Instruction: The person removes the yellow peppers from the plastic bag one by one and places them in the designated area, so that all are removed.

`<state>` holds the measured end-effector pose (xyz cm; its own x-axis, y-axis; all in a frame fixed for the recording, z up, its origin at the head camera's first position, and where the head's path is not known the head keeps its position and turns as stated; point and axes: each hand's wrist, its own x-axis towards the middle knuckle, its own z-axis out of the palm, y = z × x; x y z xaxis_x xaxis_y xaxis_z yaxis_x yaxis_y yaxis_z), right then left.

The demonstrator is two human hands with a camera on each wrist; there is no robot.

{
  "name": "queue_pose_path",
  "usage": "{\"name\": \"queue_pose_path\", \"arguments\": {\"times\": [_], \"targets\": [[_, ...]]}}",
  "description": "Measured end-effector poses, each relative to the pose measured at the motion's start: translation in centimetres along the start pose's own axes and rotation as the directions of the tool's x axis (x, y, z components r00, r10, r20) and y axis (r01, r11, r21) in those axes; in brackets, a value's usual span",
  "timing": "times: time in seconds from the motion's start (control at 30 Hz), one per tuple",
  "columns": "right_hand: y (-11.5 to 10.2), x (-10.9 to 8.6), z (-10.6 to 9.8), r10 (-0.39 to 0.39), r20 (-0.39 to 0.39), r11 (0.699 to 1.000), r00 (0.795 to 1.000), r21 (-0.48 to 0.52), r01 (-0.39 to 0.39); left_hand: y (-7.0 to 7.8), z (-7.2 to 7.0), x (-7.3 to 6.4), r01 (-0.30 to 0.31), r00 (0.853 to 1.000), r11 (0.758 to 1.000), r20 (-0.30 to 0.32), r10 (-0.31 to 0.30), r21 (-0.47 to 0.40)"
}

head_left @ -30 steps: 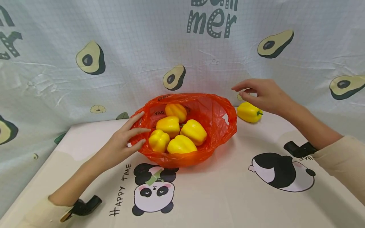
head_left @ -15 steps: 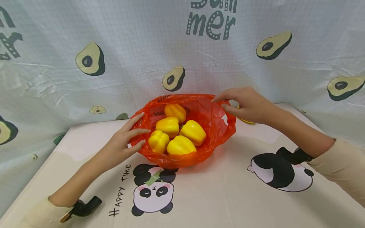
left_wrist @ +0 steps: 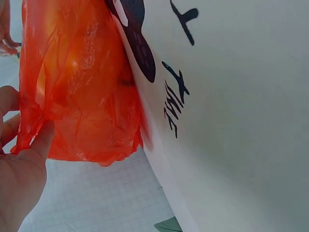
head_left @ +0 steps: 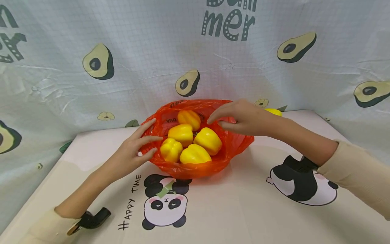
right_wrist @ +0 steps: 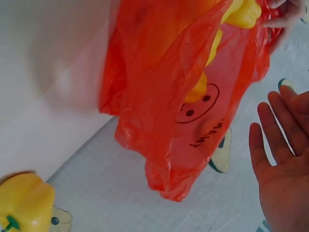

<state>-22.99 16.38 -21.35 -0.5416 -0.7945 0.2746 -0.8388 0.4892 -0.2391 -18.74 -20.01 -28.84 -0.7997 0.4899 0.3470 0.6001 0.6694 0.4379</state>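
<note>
A red plastic bag [head_left: 189, 172] stands wide-mouthed on the table with several yellow bell peppers [head_left: 195, 154] inside. At its left rim, my left hand [head_left: 126, 154] holds the plastic; in the left wrist view the thumb [left_wrist: 45, 137] lies against the outside and the fingers are at the edge. My right hand [head_left: 240, 118] is over the bag's right part, holding nothing, and the right wrist view shows its fingers extended and apart from the plastic. Another yellow bell pepper [right_wrist: 26, 200] lies outside the bag; my right arm mostly hides it in the head view.
A pale tablecloth [head_left: 231, 210] with panda prints covers the table. Close behind the bag hangs a whitish curtain [head_left: 137, 51] printed with avocados. Black wrist mounts [head_left: 96, 218] hang under both forearms.
My right hand has moved left and slightly down, from above the loose pepper to over the bag. My left hand stays at the rim, and the peppers in the bag have not moved.
</note>
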Motion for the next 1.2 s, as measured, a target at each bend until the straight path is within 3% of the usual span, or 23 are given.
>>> {"name": "queue_pose_path", "arguments": {"times": [0.17, 0.5, 0.73, 1.2], "targets": [[-0.7, 1.4, 0.1, -0.058, 0.069, 0.998, 0.996, 0.011, 0.057, 0.2, 0.0, 0.1, -0.003, 1.000, 1.000, -0.001, 0.003, -0.004], [-1.5, 4.3, 0.6, -0.057, 0.227, 0.997, 0.972, 0.066, 0.043, 0.5, 0.0, 0.3, -0.004, 1.000, 1.000, 0.001, 0.004, -0.005], [-1.1, 6.5, 1.7, -0.157, 0.350, 0.976, 0.923, 0.197, 0.092, 0.4, -0.1, 0.2, 0.005, 1.000, 1.000, 0.011, -0.005, 0.013], [-0.5, 10.5, 3.5, -0.162, 0.441, 0.971, 0.883, 0.230, 0.064, 0.7, -0.3, 0.1, 0.017, 1.000, 1.000, 0.019, -0.017, 0.014]]}}
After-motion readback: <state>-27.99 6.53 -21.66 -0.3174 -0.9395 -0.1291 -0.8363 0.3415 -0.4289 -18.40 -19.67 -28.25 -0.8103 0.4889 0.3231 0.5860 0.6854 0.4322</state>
